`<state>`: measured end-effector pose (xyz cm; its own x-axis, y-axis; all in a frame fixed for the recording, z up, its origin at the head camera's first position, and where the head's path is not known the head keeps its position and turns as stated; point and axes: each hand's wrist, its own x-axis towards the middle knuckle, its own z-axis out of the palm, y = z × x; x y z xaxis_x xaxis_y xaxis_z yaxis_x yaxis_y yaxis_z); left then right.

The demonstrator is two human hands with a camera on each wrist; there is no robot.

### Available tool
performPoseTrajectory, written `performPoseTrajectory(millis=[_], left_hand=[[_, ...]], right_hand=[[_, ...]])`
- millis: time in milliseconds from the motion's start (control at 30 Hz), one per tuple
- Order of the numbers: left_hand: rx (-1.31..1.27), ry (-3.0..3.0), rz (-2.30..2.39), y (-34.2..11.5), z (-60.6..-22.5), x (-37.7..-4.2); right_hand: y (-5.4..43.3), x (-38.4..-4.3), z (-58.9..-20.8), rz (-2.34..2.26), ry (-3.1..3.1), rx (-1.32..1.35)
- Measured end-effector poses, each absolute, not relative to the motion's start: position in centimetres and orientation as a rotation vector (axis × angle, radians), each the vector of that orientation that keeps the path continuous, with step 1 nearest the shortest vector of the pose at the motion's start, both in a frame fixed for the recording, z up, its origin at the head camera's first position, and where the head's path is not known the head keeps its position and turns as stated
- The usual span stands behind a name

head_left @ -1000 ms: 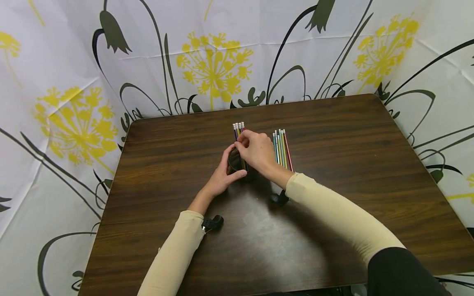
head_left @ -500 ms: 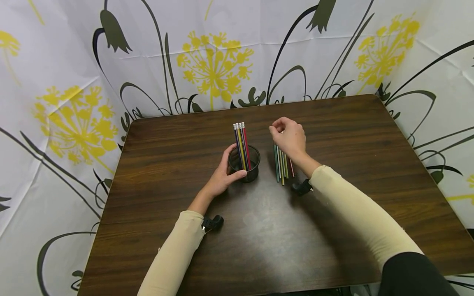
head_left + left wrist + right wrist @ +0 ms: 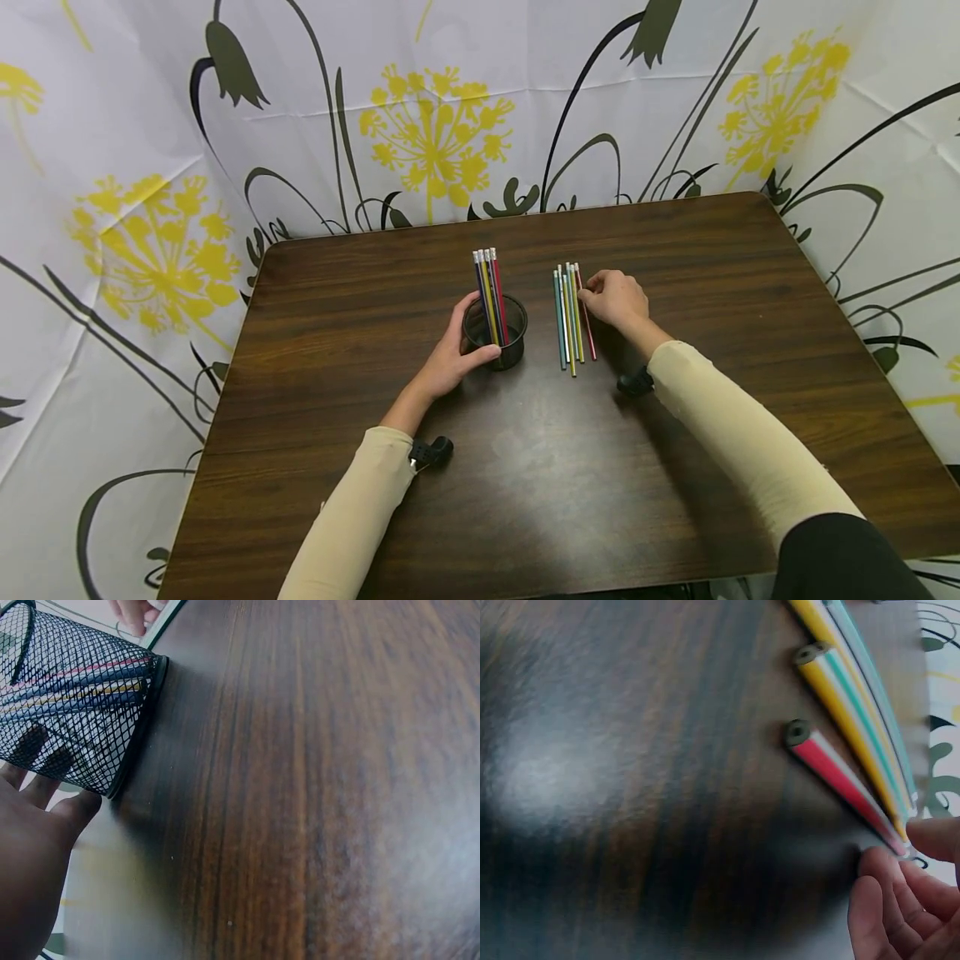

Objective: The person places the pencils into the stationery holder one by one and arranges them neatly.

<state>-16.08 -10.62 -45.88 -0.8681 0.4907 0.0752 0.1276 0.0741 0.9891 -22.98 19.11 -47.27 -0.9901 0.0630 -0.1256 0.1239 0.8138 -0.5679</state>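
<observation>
My left hand (image 3: 446, 360) holds a black mesh pencil cup (image 3: 512, 357), its thumb on the near side and fingers around the left. Several pencils (image 3: 491, 292) lean inside, eraser ends up; the left wrist view shows them through the mesh (image 3: 97, 742). To the right, loose pencils (image 3: 567, 321) lie side by side on the table, teal, yellow and white among them. At the right edge of this group my right hand (image 3: 617, 298) pinches a red pencil (image 3: 588, 333) near its eraser end. In the right wrist view, thumb and fingers stand on either side of that red pencil (image 3: 840, 776).
The brown wood-grain table (image 3: 337, 308) runs up to a white curtain (image 3: 300, 125) with yellow and grey flowers. Bare tabletop lies in front of the cup and right of the pencils. Black wrist cameras sit under both forearms.
My right hand has moved from the cup over the loose pencils to the red one on their right side. The left hand has stayed on the cup.
</observation>
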Motion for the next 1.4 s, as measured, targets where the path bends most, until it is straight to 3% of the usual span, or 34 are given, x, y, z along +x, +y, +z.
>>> performPoseTrajectory(millis=[767, 1000, 1400], left_hand=[[0.642, 2.043, 1.874, -10.3, -46.2, -16.3], [0.664, 2.060, 1.874, -10.3, -46.1, -16.2], [0.654, 2.062, 1.879, -10.5, -46.1, -16.2]], right_hand=[[19.1, -23.0, -45.9, -0.710, 2.915, 0.178], [18.0, -22.5, -42.9, -1.034, 3.058, 0.174], [13.3, -19.6, -35.9, -1.841, 2.921, -0.268]])
